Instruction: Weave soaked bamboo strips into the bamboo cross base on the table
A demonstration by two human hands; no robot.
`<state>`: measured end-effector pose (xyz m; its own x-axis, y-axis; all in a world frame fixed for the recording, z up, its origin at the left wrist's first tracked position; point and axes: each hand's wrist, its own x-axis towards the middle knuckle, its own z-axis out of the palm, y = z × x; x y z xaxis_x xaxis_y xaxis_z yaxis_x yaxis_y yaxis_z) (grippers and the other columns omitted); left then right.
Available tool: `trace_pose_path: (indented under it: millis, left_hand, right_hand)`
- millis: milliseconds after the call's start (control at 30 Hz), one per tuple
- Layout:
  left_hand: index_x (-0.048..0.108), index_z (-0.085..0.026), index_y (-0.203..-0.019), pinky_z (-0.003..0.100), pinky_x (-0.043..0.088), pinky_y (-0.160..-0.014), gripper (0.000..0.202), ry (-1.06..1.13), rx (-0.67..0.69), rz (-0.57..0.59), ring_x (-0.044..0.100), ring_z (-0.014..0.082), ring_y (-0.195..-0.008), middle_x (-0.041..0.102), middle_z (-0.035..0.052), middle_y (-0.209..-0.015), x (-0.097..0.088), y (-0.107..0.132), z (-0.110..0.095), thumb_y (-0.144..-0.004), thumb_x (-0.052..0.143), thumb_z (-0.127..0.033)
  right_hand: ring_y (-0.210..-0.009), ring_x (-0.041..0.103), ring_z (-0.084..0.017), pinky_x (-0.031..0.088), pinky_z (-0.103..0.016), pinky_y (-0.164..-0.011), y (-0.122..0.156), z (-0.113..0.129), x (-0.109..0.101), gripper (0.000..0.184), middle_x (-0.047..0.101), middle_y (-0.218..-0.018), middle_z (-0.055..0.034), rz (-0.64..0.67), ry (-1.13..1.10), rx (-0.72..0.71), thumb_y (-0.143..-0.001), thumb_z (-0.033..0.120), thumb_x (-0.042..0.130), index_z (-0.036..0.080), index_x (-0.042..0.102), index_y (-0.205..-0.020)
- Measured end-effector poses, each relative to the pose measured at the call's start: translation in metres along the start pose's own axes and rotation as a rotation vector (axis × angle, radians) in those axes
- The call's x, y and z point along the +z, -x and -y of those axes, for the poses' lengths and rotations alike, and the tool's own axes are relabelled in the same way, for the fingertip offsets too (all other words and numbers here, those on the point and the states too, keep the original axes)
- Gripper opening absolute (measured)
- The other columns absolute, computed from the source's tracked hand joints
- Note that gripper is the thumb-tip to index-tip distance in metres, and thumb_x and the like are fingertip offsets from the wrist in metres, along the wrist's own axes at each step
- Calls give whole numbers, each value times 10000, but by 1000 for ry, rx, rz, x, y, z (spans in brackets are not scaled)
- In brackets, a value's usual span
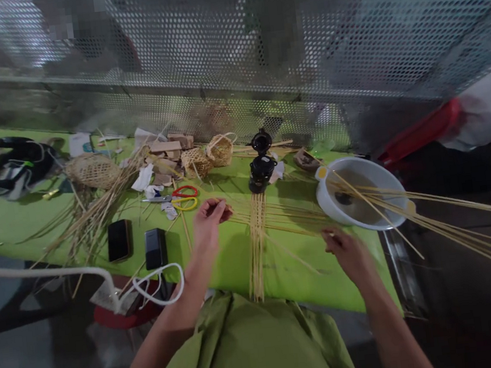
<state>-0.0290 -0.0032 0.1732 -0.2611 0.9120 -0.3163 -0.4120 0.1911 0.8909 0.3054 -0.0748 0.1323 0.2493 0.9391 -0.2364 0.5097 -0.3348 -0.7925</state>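
My left hand [212, 212] is closed in a pinch at the left ends of thin bamboo strips. On the right, my right hand [342, 245] pinches the other end of a strip, low beside the basin. Between the hands, crosswise strips [296, 215] stretch over the green tabletop. They cross a bundle of lengthwise strips [257, 230], which runs from a black lidded flask [262, 170] toward my body. The flask stands on the far ends of that bundle, its lid raised. Exactly how many strips each hand grips cannot be made out.
A white basin [323, 190] of water with long strips jutting right stands at the table's right edge. Scissors [180, 198], a phone [119, 240], a black device [155, 248], small woven baskets [219, 150] and loose strips [93, 207] lie left. Perforated metal mesh [230, 50] rises behind.
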Motion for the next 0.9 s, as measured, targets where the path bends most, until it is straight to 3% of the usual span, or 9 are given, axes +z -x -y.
trace_pose_path:
  millis: [133, 167, 300, 367, 467, 567, 633, 733, 900]
  left_hand:
    - [664, -212, -801, 318, 569, -718, 388, 1, 5, -37, 658, 140, -661, 693, -4, -728, -8, -3, -2, -633, 925, -442]
    - [657, -209, -801, 310, 565, -710, 395, -2, 4, -45, 660, 138, -659, 690, -7, -725, -10, -3, -3, -628, 923, -445]
    - [682, -205, -843, 280, 556, -682, 435, 12, 2, -74, 654, 123, -639, 694, -17, -734, -15, -4, -4, -600, 917, -479]
    - [700, -208, -861, 268, 552, -660, 457, 21, -1, -90, 645, 118, -621, 694, -20, -728, -20, -4, -5, -586, 919, -502]
    - [701, -206, -846, 259, 548, -637, 466, 29, -15, -122, 638, 116, -599, 691, -22, -702, -32, -3, -8, -577, 925, -514]
    - [683, -199, -826, 246, 539, -635, 453, 42, -4, -185, 636, 109, -586, 686, -24, -678, -52, -5, -13, -596, 918, -510]
    - [671, -196, -821, 238, 523, -614, 454, 46, 13, -239, 632, 107, -570, 687, -26, -669, -66, -8, -17, -597, 915, -508]
    - [663, -196, -840, 240, 508, -577, 491, 64, 18, -305, 628, 109, -535, 681, -37, -660, -85, -12, -21, -559, 926, -500]
    - [662, -196, -914, 255, 524, -566, 553, 100, 8, -367, 645, 117, -510, 688, -52, -698, -106, -18, -26, -526, 934, -480]
  right_hand:
    - [-919, 729, -306, 543, -424, -814, 14, 24, 19, 449, 804, -998, -94, 390, -113, -81, -895, 646, 617, 256, 820, -984]
    - [-916, 726, -300, 546, -409, -802, 18, 35, 30, 443, 803, -993, -89, 457, -152, -108, -884, 647, 637, 252, 823, -961]
    - [-641, 618, -205, 468, -306, -609, 27, 68, 72, 382, 699, -668, -16, 492, -163, -149, -807, 609, 733, 236, 758, -728]
    - [-583, 564, -179, 431, -287, -573, 28, 75, 87, 410, 638, -599, 2, 500, -171, -145, -816, 609, 726, 230, 714, -659]
    - [-626, 608, -190, 464, -289, -605, 25, 79, 100, 423, 671, -641, -7, 621, -168, -151, -840, 618, 724, 225, 732, -682]
    - [-825, 717, -242, 552, -345, -754, 8, 84, 113, 438, 789, -889, -55, 794, -194, -178, -931, 625, 630, 228, 813, -937]
    - [-923, 741, -261, 567, -398, -852, -13, 92, 131, 462, 806, -1020, -74, 746, -170, -227, -997, 593, 530, 237, 802, -1108]
    - [-1024, 740, -276, 547, -440, -950, -48, 112, 174, 330, 803, -1118, -67, 555, 26, -392, -992, 449, 560, 260, 790, -1132]
    - [-1178, 688, -303, 501, -450, -1036, -76, 170, 272, 300, 754, -1278, -129, 596, 275, -577, -925, 176, 611, 190, 772, -1178]
